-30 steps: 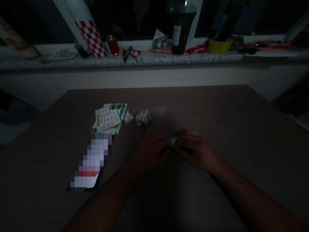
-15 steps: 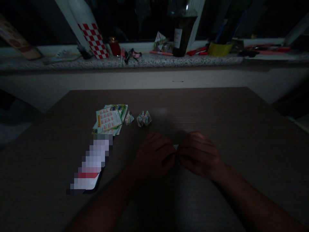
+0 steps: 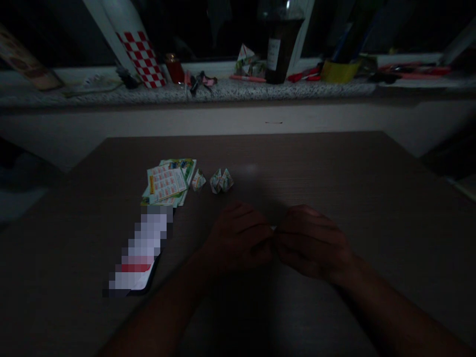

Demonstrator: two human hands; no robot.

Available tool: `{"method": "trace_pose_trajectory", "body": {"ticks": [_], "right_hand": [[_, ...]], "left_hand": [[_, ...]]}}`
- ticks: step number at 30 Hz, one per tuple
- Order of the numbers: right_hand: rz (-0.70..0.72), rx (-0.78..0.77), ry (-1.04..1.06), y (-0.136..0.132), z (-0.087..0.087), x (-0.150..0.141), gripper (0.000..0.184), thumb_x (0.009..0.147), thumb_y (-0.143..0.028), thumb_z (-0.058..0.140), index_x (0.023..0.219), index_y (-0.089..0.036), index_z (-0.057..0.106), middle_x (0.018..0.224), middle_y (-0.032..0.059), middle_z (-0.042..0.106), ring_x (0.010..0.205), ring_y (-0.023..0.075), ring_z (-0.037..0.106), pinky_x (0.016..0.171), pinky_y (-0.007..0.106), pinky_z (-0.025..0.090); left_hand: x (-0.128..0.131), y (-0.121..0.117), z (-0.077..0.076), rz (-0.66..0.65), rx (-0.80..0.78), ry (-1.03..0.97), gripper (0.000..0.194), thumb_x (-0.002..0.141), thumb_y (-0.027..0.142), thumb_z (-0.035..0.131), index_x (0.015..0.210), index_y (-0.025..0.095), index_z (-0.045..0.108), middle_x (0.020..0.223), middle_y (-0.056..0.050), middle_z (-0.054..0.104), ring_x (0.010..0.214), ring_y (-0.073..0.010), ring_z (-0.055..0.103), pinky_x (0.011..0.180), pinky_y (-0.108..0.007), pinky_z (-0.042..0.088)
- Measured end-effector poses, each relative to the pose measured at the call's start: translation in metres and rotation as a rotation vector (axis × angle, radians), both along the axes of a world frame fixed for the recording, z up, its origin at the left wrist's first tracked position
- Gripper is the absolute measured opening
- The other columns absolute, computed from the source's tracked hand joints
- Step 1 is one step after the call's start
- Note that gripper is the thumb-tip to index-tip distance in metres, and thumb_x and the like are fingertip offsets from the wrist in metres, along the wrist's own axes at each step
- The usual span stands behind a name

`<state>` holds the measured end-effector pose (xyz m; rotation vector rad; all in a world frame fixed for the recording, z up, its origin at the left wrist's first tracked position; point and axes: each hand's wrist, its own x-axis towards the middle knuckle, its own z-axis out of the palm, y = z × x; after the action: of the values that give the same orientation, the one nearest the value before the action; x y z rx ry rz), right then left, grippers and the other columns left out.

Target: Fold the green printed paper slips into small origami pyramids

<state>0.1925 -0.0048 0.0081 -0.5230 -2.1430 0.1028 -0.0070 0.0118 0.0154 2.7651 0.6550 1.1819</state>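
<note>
Close together over the middle of the table, my left hand [image 3: 241,238] and my right hand [image 3: 314,242] are both closed, their fingertips meeting. A pale sliver of a small piece of paper [image 3: 274,228] shows between them; the rest of it is hidden by my fingers. Beyond my left hand stand several small folded paper shapes: a single origami piece [image 3: 198,180] and a joined pair of origami pieces [image 3: 221,181]. To their left lies a loose stack of printed paper cards [image 3: 167,183], green and white with orange print.
A phone [image 3: 143,248] with a lit, blurred screen lies left of my left arm on the brown table [image 3: 316,163]. Along the granite sill [image 3: 230,92] stand a red-and-white checked bottle [image 3: 143,57], a dark bottle [image 3: 278,54], a yellow holder [image 3: 339,72] and pens. The light is dim.
My hands have drawn slightly closer together, and less of the paper shows between them. The folded shapes, cards and phone stay in place.
</note>
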Motion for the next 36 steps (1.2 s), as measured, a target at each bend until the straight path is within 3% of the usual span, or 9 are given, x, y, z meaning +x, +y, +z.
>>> {"method": "trace_pose_trajectory", "body": {"ticks": [14,20,23,26,29,36], "right_hand": [[-0.060,-0.025,0.078,-0.002,0.022,0.006,0.016,0.073,-0.006,0.066,0.082,-0.019,0.065,0.070,0.0030,0.068,0.062,0.0164,0.065,0.066,0.037,0.057],[-0.163,-0.043,0.161,0.002,0.025,0.018,0.024,0.069,-0.002,0.068,0.084,-0.022,0.066,0.071,0.0016,0.067,0.064,0.0174,0.064,0.067,0.038,0.056],[-0.103,-0.072,0.101,0.004,0.022,0.016,0.021,0.071,-0.004,0.067,0.084,-0.020,0.065,0.070,0.0027,0.066,0.064,0.0172,0.063,0.066,0.038,0.055],[-0.041,-0.108,0.059,0.004,0.017,0.009,0.018,0.072,-0.006,0.066,0.085,-0.018,0.065,0.071,0.0034,0.067,0.065,0.0173,0.063,0.067,0.038,0.054],[-0.026,-0.124,0.050,0.002,0.012,0.005,0.019,0.073,-0.007,0.067,0.088,-0.018,0.064,0.073,0.0039,0.067,0.069,0.0180,0.064,0.070,0.039,0.054],[-0.032,-0.142,0.102,0.003,0.009,0.006,0.021,0.068,-0.004,0.066,0.085,-0.016,0.062,0.073,0.0056,0.065,0.069,0.0193,0.061,0.066,0.038,0.052]], "left_hand": [[-0.019,0.013,0.001,0.106,-0.036,0.029,0.006,0.074,0.013,0.060,0.074,0.018,0.058,0.073,0.000,0.063,0.071,-0.0139,0.056,0.071,-0.031,0.046],[-0.034,0.019,0.005,0.261,0.013,-0.011,0.006,0.074,0.012,0.060,0.075,0.017,0.058,0.076,-0.002,0.062,0.074,-0.0154,0.058,0.072,-0.031,0.049],[-0.028,0.011,0.006,0.229,-0.062,-0.006,0.006,0.074,0.015,0.062,0.079,0.017,0.059,0.085,-0.005,0.063,0.081,-0.0169,0.059,0.075,-0.033,0.049],[-0.014,0.000,0.004,0.163,-0.124,0.004,0.019,0.077,0.021,0.065,0.096,0.017,0.061,0.094,-0.007,0.064,0.090,-0.0185,0.059,0.080,-0.034,0.049],[-0.005,-0.004,0.000,0.053,-0.129,-0.015,0.007,0.081,0.018,0.063,0.088,0.018,0.061,0.085,-0.003,0.065,0.081,-0.0155,0.059,0.078,-0.032,0.049],[-0.006,-0.004,-0.001,0.029,-0.163,-0.132,0.006,0.080,0.015,0.063,0.084,0.019,0.061,0.081,-0.003,0.065,0.078,-0.0139,0.059,0.074,-0.030,0.050]]}}
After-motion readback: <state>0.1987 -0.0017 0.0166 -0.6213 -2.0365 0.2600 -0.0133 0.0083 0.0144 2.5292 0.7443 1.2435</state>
